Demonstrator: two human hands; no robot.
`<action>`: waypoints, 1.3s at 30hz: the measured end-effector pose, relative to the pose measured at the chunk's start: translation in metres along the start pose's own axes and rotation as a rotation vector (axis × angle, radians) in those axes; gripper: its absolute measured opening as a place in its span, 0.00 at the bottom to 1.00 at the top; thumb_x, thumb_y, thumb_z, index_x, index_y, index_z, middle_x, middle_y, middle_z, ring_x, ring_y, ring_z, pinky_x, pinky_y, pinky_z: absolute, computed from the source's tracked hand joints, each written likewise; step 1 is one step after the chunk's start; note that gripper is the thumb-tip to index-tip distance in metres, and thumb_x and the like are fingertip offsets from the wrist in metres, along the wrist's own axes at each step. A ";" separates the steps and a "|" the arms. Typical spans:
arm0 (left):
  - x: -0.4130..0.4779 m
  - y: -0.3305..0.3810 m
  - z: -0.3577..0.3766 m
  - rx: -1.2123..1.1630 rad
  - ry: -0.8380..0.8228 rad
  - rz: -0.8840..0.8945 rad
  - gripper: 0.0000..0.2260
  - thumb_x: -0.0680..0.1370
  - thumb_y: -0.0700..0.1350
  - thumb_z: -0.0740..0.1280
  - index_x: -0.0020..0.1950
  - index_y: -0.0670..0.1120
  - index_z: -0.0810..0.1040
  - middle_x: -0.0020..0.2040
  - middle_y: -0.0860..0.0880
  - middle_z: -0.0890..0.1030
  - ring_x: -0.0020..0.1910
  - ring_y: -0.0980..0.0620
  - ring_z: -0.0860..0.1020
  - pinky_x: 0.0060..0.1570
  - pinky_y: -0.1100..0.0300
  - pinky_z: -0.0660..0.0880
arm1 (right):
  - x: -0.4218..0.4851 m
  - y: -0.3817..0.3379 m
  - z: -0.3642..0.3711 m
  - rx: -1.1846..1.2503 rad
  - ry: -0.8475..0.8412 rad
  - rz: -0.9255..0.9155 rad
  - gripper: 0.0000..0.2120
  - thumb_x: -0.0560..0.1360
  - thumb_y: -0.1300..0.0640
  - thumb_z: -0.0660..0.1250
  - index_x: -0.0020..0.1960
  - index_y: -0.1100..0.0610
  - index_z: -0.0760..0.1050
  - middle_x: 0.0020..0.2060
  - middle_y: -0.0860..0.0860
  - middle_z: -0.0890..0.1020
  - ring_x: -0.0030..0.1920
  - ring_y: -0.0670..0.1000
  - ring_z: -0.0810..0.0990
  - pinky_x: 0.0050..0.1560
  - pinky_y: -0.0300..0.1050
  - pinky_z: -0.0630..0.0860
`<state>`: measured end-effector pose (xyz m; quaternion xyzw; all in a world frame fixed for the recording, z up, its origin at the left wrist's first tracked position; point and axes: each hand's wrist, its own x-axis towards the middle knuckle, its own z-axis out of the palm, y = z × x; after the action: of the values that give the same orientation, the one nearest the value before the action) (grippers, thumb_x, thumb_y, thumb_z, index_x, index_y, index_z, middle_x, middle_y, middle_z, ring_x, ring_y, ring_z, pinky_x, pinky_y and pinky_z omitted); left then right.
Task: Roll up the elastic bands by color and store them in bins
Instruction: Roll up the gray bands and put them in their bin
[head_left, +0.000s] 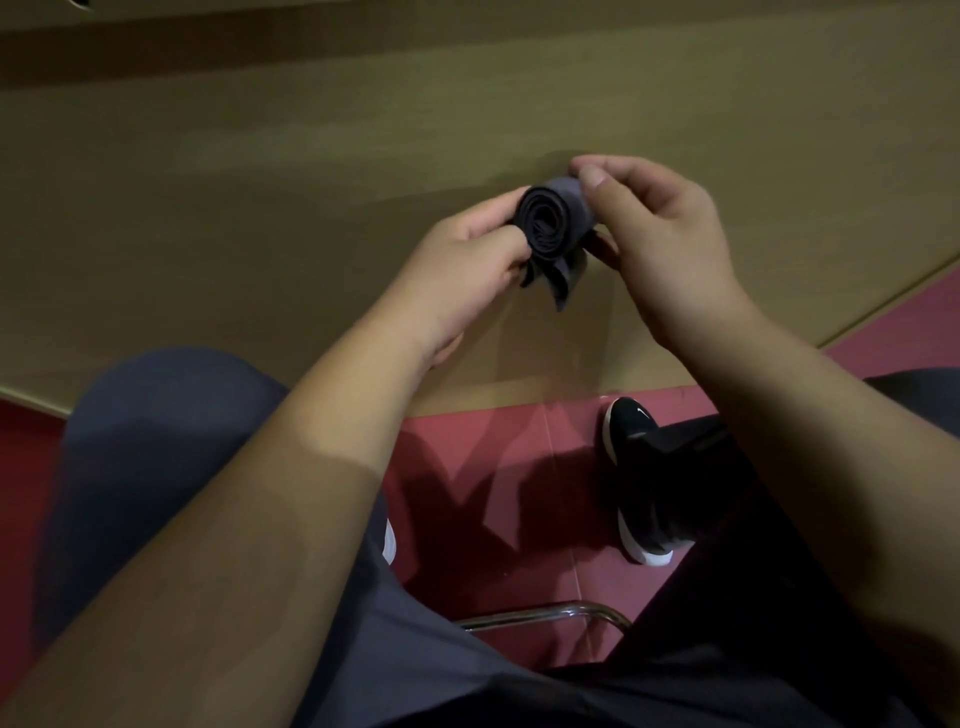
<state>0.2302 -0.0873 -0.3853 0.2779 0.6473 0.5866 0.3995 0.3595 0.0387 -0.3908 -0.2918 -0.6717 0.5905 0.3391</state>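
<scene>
The person holds one dark band (545, 223) in the air between both hands, in front of a wood panel (260, 208) and above the red floor (493, 441). It is wound into a coil whose spiral end faces the camera. The left hand (467, 260) grips the coil's left side with curled fingers. The right hand (665, 249) pinches the top and right edge between thumb and fingertips.

The step in hand looks like finishing the roll: a few loose tails hang below the coil. To do it well, the left hand should keep the turns squeezed tight while the right draws the tails round and tucks them in — any slack and the coil is likely to spring open.

Counted: one band, two hands, two black shoes (631, 421) — no bin in view.
</scene>
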 end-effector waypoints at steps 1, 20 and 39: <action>0.000 0.000 0.000 -0.028 0.009 -0.020 0.26 0.74 0.44 0.67 0.72 0.50 0.80 0.54 0.53 0.87 0.52 0.58 0.84 0.64 0.61 0.77 | 0.001 0.001 0.000 0.005 0.001 -0.016 0.11 0.81 0.51 0.71 0.60 0.54 0.85 0.56 0.53 0.88 0.59 0.52 0.87 0.65 0.59 0.82; -0.007 0.005 -0.001 -0.161 -0.022 -0.054 0.20 0.79 0.52 0.74 0.70 0.53 0.79 0.64 0.45 0.84 0.48 0.48 0.84 0.53 0.52 0.76 | 0.005 0.005 -0.007 0.140 -0.172 -0.053 0.17 0.79 0.59 0.74 0.67 0.54 0.79 0.54 0.58 0.82 0.55 0.55 0.82 0.58 0.51 0.80; -0.012 0.014 -0.003 -0.243 -0.106 -0.086 0.25 0.84 0.61 0.64 0.71 0.42 0.79 0.61 0.38 0.85 0.62 0.39 0.84 0.66 0.38 0.78 | 0.003 -0.021 -0.024 -0.037 -0.345 0.058 0.12 0.82 0.53 0.73 0.63 0.56 0.83 0.56 0.54 0.87 0.58 0.55 0.86 0.60 0.53 0.83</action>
<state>0.2328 -0.0963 -0.3693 0.2299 0.5607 0.6276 0.4887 0.3769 0.0525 -0.3681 -0.2114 -0.7220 0.6289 0.1964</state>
